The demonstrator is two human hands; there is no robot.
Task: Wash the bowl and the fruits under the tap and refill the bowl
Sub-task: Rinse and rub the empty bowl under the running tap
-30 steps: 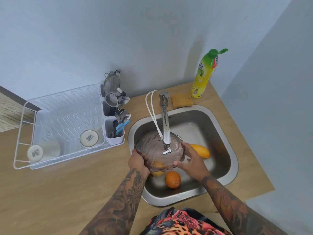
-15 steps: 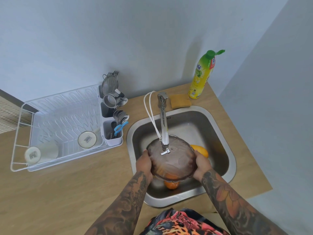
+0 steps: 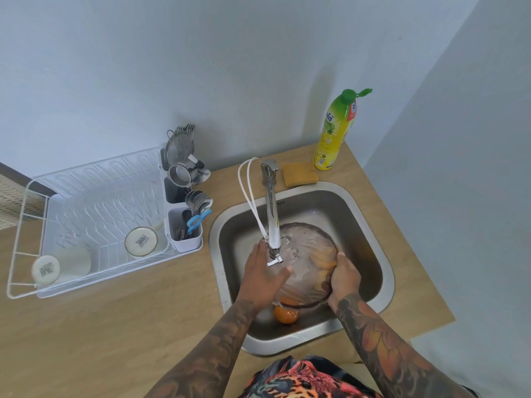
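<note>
Nearest me, at 6 o'clock: a strip of bright patterned fabric and two tattooed forearms reaching into the square stainless-steel sink. A round orange fruit lies on the sink floor, partly under the bowl's near rim.

Above it, the clear brownish glass bowl is held over the basin, beneath the spout of the chrome tap. Right hand grips the bowl's rim at 3 o'clock, fingers curled over the edge. Left hand lies at 9 o'clock, fingers straight and spread flat against the bowl's surface. Yellow-orange shapes show through the glass; I cannot tell what they are.

Further out, at 12 o'clock, a yellow sponge; just beside it at 1 o'clock, an upright yellow-green dish-soap bottle. At 10 o'clock, a white wire dish rack holding two pale cups and a utensil caddy.
</note>
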